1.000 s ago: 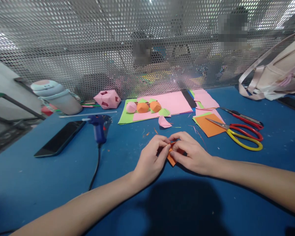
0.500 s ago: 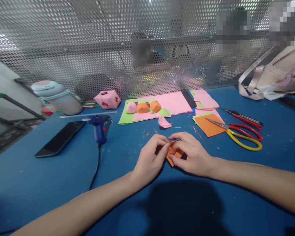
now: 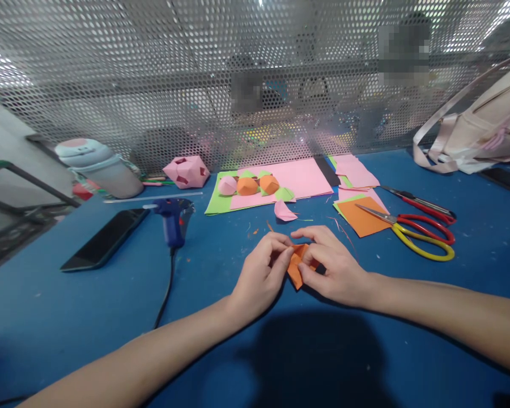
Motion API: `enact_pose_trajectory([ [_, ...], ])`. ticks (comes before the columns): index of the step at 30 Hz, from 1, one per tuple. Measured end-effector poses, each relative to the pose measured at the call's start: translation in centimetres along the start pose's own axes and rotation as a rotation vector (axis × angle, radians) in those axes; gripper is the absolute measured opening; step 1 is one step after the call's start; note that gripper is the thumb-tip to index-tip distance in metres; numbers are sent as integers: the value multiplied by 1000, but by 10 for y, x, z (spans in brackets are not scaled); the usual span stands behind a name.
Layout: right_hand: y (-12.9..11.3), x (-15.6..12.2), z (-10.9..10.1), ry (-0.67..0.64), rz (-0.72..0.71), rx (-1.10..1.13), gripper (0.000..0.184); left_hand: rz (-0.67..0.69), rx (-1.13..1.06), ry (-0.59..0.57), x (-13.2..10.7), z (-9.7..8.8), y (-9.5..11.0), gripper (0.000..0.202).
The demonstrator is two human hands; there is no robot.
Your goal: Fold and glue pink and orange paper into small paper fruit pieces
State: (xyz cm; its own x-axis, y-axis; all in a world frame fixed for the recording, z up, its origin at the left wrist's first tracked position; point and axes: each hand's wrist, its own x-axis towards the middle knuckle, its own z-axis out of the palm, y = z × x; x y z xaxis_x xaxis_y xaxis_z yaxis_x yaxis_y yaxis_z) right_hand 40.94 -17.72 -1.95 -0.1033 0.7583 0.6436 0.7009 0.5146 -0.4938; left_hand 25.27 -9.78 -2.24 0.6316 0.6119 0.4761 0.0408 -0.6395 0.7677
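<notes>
Between both hands is a small folded piece of orange paper (image 3: 296,271), held just above the blue table (image 3: 212,351). My left hand (image 3: 261,272) pinches its left edge between thumb and fingers. On the other side, my right hand (image 3: 334,266) grips the paper with thumb and fingertips, hiding part of the folds. Beyond the hands lies a folded pink paper piece (image 3: 284,211) among thin paper scraps. Farther back, folded pink (image 3: 227,186) and orange paper shapes (image 3: 247,186) rest on pink and green sheets (image 3: 304,175).
At right lie scissors (image 3: 425,235) over orange paper squares (image 3: 363,218), a utility knife (image 3: 425,204) and a bag (image 3: 488,124). At left are a blue glue gun (image 3: 172,224) with its cord, a phone (image 3: 106,241), a bottle (image 3: 100,167) and a pink paper ball (image 3: 187,171).
The fingers of my right hand have shifted slightly to the right on the orange paper, so more of its folded face shows. My left hand keeps its pinch.
</notes>
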Motion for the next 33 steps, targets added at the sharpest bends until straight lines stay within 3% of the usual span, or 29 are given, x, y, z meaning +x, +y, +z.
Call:
enact_pose_trajectory([
  [7, 0, -3, -2, 26, 35, 84, 11, 58, 10, 4, 1, 0, -1, 9],
  [9, 1, -2, -5, 10, 114, 135, 19, 60, 17, 7, 1, 0, -1, 9],
  [13, 5, 1, -7, -80, 351, 222, 17, 31, 32, 22, 2, -1, -1, 9],
  [15, 6, 3, -6, -128, 400, 252, 16, 21, 52, 27, 3, -2, -2, 8],
  [22, 6, 4, -2, -213, 448, 264, 17, 23, 112, -1, 5, -3, -3, 9],
  [33, 3, 2, -1, -133, 449, 224, 17, 12, 7, -31, 4, -2, -4, 7],
])
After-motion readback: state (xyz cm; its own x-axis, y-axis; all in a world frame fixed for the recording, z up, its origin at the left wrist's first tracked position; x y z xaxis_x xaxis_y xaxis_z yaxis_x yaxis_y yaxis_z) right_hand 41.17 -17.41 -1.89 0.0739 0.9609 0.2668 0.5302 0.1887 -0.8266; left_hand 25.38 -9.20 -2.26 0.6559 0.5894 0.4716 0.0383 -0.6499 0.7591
